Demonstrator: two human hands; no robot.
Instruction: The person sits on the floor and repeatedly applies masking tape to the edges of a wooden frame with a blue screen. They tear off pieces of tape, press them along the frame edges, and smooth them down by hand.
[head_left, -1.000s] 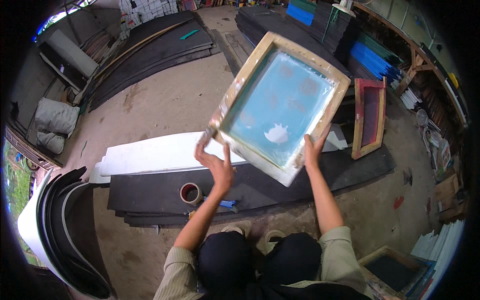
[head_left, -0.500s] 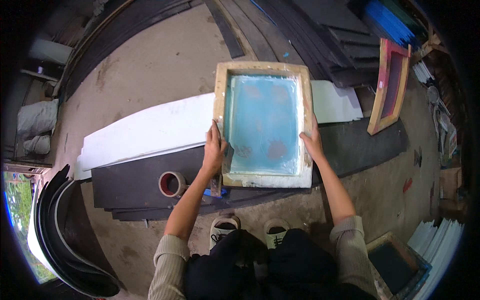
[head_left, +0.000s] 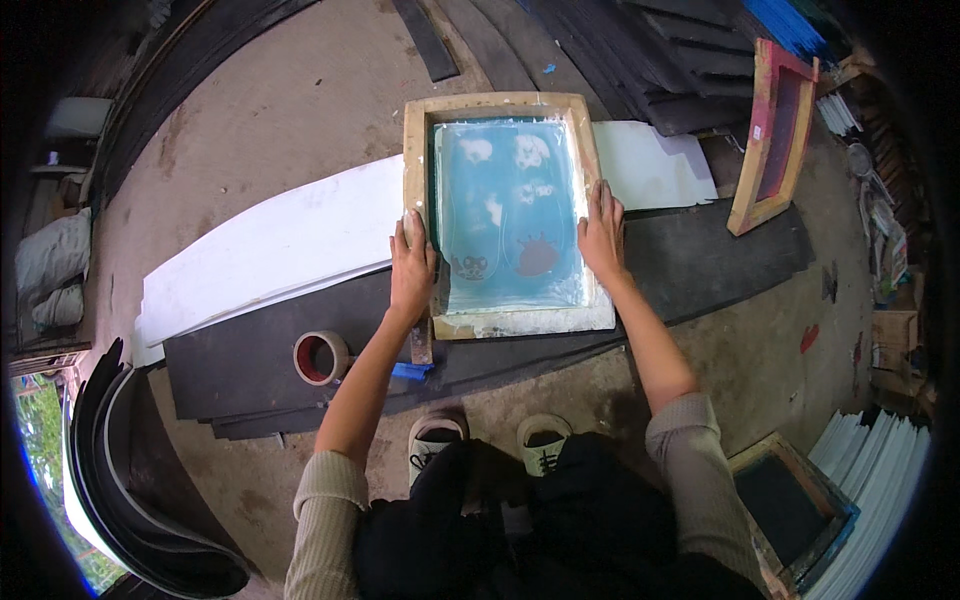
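A wooden screen-printing frame (head_left: 525, 323) with blue mesh (head_left: 495, 220) lies over white sheets (head_left: 280, 225) and dark sheets (head_left: 260, 340). The mesh carries pale cut-out shapes in its upper part and two greyish patches near its lower end. My left hand (head_left: 411, 275) is closed on the frame's left side, fingers along the wood. On the opposite side my right hand (head_left: 603, 240) grips the wood, a little farther from me than the left. Whether the frame rests fully on the sheets is hard to see.
A roll of tape (head_left: 321, 358) and a blue item (head_left: 410, 371) lie left of my feet. At the right a red-and-yellow wooden frame (head_left: 745, 210) leans upright. Another frame (head_left: 785, 445) and stacked white sheets (head_left: 875, 490) stand lower right; curled dark sheets (head_left: 95, 440) at left.
Both hands have lowered the frame toward the sheets, and pale shapes now show through its mesh. My right hand's fingers lie farther along the side. The whole view has shifted slightly.
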